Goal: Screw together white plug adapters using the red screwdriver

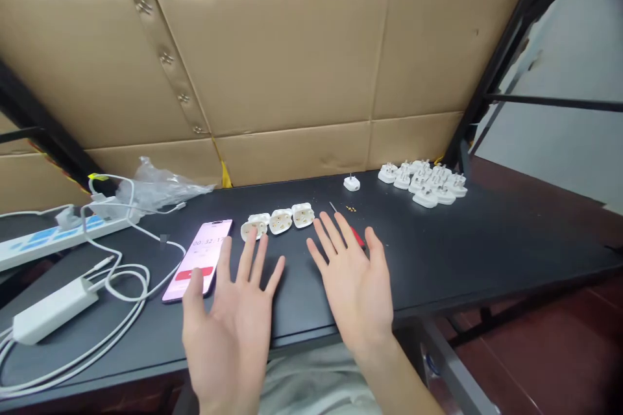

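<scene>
Both of my hands are raised over the front edge of the black table point(467, 252), palms up and fingers spread. My left hand point(233, 324) holds nothing; its fingertips overlap the view of a white plug housing point(246, 230). Two more open white housings, one in the middle point(281, 221) and one to its right point(303, 214), lie in the same row with their insides up. My right hand point(353, 282) is empty too. Behind its fingers lies a screwdriver with a red handle point(359, 238), partly hidden. Several small brass pieces point(351, 208) lie beyond it.
A single white plug point(351, 183) sits near the back, and a cluster of several white plugs point(426, 181) at the back right. On the left are a phone point(199, 259) showing a timer, a white charger point(56, 311) with coiled cable, a power strip point(63, 236) and a plastic bag point(160, 184).
</scene>
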Available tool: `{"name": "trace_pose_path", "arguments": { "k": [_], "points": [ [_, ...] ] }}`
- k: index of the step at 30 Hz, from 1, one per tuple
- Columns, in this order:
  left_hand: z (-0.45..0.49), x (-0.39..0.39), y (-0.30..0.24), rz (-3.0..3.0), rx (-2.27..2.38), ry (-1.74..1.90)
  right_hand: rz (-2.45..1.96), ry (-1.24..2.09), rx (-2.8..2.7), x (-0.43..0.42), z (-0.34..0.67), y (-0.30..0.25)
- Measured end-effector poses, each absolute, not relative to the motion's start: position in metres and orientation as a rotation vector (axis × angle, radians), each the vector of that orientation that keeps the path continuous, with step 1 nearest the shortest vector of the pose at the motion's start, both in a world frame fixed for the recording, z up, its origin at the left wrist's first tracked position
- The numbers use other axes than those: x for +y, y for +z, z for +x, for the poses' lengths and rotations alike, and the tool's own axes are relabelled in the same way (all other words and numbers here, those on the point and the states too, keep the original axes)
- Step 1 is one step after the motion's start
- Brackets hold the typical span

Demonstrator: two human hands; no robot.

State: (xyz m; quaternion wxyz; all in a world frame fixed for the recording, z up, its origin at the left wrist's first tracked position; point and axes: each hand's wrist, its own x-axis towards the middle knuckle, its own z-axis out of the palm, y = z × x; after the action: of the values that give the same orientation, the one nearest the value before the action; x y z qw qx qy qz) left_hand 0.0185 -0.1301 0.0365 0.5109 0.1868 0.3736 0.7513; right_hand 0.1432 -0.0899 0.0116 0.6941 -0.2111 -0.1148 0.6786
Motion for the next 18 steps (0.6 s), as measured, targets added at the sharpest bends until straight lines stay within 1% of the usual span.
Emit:
{"name": "trace_pose_path", "arguments": {
  "k": [4,7,9,12,14,16,18],
  "points": [
    [0.021,-0.126,0.026,0.294,0.77,1.817,-0.442,1.646,0.0,-0.085,0.145,0.008],
    [0.023,-0.122,0.018,0.205,0.7,1.787,-0.472,1.672,0.013,-0.083,0.143,0.002],
    [0.022,-0.121,0.013,0.219,0.69,1.789,-0.568,1.64,-0.161,-0.082,0.144,-0.002],
    [0.02,-0.122,0.005,0.432,0.788,1.804,-0.843,1.506,-0.758,-0.078,0.148,-0.011],
    [0.018,-0.123,-0.001,0.688,0.917,1.757,-0.972,1.341,-1.096,-0.074,0.15,-0.018],
    [0.017,-0.123,-0.005,0.903,1.023,1.693,-1.025,1.139,-1.247,-0.072,0.149,-0.026],
    [0.016,-0.122,-0.005,0.942,1.069,1.672,-1.048,1.052,-1.291,-0.072,0.147,-0.029]
  ]
}}
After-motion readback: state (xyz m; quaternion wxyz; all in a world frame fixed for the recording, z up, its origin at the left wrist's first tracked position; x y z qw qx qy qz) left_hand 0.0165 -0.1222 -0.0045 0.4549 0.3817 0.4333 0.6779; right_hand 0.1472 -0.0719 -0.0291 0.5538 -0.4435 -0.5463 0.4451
